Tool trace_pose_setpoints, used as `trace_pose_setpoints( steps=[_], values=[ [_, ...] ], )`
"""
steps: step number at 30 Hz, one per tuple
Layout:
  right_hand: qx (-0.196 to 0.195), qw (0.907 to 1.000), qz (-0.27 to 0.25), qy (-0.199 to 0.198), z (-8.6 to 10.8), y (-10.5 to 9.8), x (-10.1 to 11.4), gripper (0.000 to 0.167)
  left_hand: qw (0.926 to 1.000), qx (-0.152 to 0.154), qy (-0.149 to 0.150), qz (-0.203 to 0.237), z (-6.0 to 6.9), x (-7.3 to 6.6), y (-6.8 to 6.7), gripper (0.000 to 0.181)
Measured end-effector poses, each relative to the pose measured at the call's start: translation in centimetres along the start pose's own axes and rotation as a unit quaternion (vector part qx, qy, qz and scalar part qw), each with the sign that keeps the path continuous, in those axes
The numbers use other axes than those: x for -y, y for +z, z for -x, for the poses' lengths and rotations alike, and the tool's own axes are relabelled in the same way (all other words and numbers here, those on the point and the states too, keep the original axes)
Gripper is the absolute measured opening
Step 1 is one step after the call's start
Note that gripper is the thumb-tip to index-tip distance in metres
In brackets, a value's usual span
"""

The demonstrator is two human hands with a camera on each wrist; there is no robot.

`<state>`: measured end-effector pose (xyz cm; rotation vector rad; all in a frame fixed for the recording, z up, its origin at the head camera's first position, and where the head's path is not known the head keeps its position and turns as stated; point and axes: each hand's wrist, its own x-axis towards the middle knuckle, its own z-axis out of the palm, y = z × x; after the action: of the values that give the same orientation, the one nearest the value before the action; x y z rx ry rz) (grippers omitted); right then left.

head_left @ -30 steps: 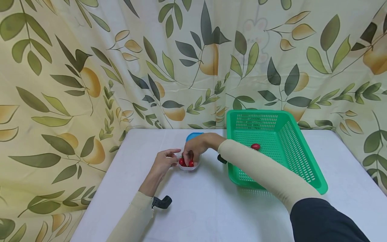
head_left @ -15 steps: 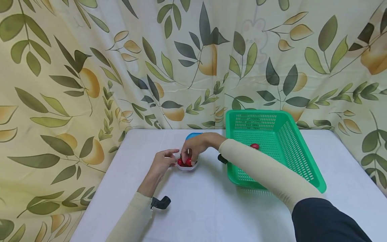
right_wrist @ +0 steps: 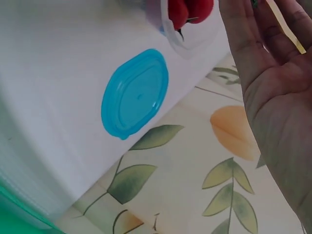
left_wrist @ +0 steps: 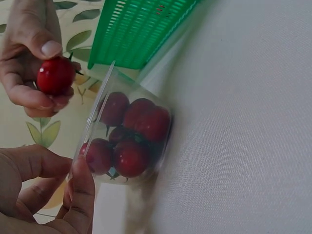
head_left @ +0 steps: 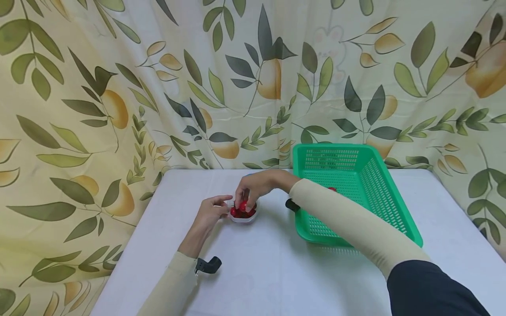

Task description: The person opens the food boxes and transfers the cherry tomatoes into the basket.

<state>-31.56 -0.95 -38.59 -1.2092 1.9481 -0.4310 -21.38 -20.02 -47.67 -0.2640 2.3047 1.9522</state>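
Observation:
A clear plastic container [left_wrist: 163,105] holding several small red tomatoes [left_wrist: 131,157] stands on the white table. My left hand [head_left: 211,215] pinches the near rim of the container between thumb and fingers, seen closely in the left wrist view. Above the container, my right hand [head_left: 254,186] grips one red tomato [left_wrist: 56,75] with a green stem between thumb and fingertips. In the right wrist view the right palm [right_wrist: 282,92] is visible beside the container, with its fingertips out of frame.
A blue lid [right_wrist: 136,92] lies on the table behind the container. To the right stands a green perforated basket [head_left: 357,241] with a red tomato [head_left: 332,189] inside, partly hidden by my right sleeve. A leaf-patterned curtain [head_left: 221,109] hangs behind the table.
My right hand has risen slightly from among the tomatoes, with one tomato in its fingers. My left hand stays at the container's rim. The head view has shifted slightly.

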Motion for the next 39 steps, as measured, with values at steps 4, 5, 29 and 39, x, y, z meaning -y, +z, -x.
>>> trace_pose_setpoints(
  steps=[4, 5, 29, 39],
  values=[
    [-0.008, 0.9998, -0.004, -0.016, 0.4, -0.2, 0.1, 0.026, 1.0, -0.006, 0.0, -0.006, 0.0, 0.0, 0.0, 0.042],
    [-0.01, 0.9997, -0.004, -0.021, 0.6, -0.2, 0.1, 0.025, 1.0, -0.008, 0.001, -0.004, 0.1, 0.0, 0.1, 0.042],
    [-0.07, 0.9897, -0.092, -0.085, 5.9, -0.6, 0.8, 0.031, 0.9999, -0.012, 0.002, 0.01, 0.4, 0.0, 0.2, 0.039],
    [-0.087, 0.9892, -0.087, -0.08, 7.5, -0.4, 0.3, 0.031, 0.9999, -0.007, -0.001, 0.008, 0.3, 0.1, 0.1, 0.04]
  ],
)
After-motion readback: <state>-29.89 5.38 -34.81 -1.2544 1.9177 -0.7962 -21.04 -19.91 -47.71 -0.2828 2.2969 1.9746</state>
